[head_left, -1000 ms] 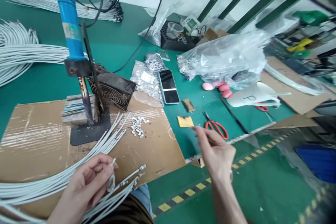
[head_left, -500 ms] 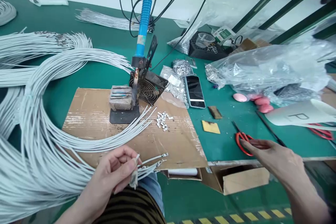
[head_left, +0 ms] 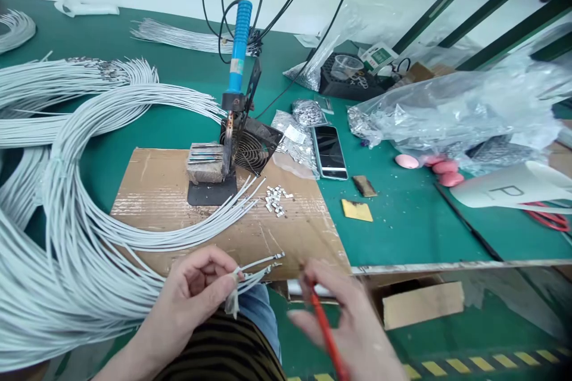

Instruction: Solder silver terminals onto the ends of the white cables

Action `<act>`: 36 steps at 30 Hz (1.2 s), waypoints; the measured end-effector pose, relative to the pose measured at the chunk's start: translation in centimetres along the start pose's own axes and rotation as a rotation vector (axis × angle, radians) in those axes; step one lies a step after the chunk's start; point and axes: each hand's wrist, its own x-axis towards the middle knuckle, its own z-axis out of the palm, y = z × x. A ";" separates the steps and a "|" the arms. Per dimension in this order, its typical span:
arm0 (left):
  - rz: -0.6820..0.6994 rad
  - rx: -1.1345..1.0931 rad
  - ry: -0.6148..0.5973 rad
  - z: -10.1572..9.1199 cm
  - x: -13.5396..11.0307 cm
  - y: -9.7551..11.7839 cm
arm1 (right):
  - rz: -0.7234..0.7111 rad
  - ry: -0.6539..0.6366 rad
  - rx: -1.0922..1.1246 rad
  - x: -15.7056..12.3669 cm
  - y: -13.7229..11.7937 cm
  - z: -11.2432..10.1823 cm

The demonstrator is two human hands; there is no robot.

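My left hand (head_left: 192, 303) pinches several white cables (head_left: 257, 277) near their tipped ends, with a scrap of whitish tape or film (head_left: 232, 303) hanging below the fingertips. Those ends point right, just over the front edge of the cardboard (head_left: 304, 232). Close by on the right, my right hand (head_left: 357, 327) is blurred by motion and closed around red-handled scissors (head_left: 327, 333); their blades cannot be made out. A large bundle of white cables (head_left: 80, 190) curves in from the left, its loose ends lying on the cardboard near small metal terminals (head_left: 277, 199).
A blue soldering iron (head_left: 240, 41) stands in its holder behind the cardboard, beside a small fan (head_left: 254, 152). A phone (head_left: 329, 152), a yellow sponge (head_left: 357, 211), pink lumps (head_left: 447, 172) and plastic bags (head_left: 447, 113) lie to the right. An open box (head_left: 422, 305) sits below the table edge.
My right hand has picked up the red scissors from the right side of the table and brought them left, near my left hand. The left hand keeps hold of the cables.
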 end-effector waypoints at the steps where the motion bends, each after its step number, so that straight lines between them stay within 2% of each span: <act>1: 0.032 0.040 -0.010 -0.1 0.1 -0.2 | -0.072 -0.088 -0.018 0.3 -1.0 0.9; 4: 0.088 0.144 -0.067 -0.3 0.4 -0.6 | -0.161 -0.216 -0.063 1.4 -2.7 2.3; 9: 0.162 0.271 -0.082 0.0 0.4 -0.8 | -0.183 -0.255 -0.036 2.5 -3.4 2.7; 23: 0.405 0.521 0.032 0.8 0.6 -0.6 | -0.171 -0.259 0.010 3.1 -3.7 3.1; 29: 0.599 0.730 0.077 1.1 0.7 -0.7 | -0.096 -0.285 0.000 2.9 -3.4 3.3; 33: 0.699 0.784 0.092 1.2 0.9 -1.1 | -0.045 -0.242 0.040 2.6 -3.3 3.6; 36: 0.687 0.808 0.124 1.2 1.0 -1.5 | -0.048 -0.181 0.036 2.5 -3.3 3.8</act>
